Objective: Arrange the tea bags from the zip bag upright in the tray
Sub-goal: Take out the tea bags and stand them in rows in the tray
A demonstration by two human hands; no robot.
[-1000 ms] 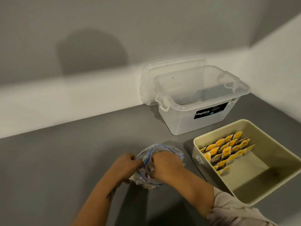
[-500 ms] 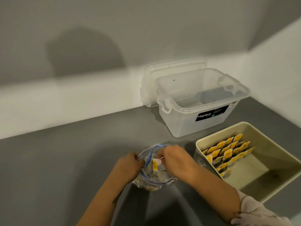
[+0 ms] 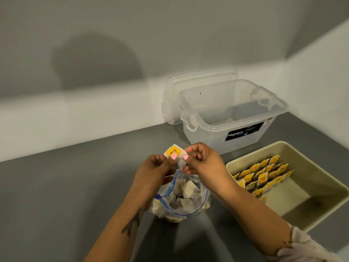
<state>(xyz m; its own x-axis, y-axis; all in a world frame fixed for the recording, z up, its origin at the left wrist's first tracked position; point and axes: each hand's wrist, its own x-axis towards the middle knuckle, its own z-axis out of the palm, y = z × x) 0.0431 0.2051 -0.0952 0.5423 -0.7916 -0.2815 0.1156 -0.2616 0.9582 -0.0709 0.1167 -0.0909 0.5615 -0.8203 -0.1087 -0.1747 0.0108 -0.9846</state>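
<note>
"Megabox" — clear box (image 3: pixel 222 120) label, "RELAX" — tea bag (image 3: pixel 174 155) tag

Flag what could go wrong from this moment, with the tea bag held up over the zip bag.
Both the left hand and right hand pinch one tea bag by its edges; pulling apart might tear it. The open zip bag stands unsupported and could slump. The upright rows in the tray might topple if nudged during insertion.

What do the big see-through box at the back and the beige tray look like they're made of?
The box looks like clear, glossy plastic: you see the counter through its walls, and it has moulded clip handles. The tray seems to be opaque cream plastic with a smooth, dull finish and rounded rim, though coated metal can't be ruled out.
</note>
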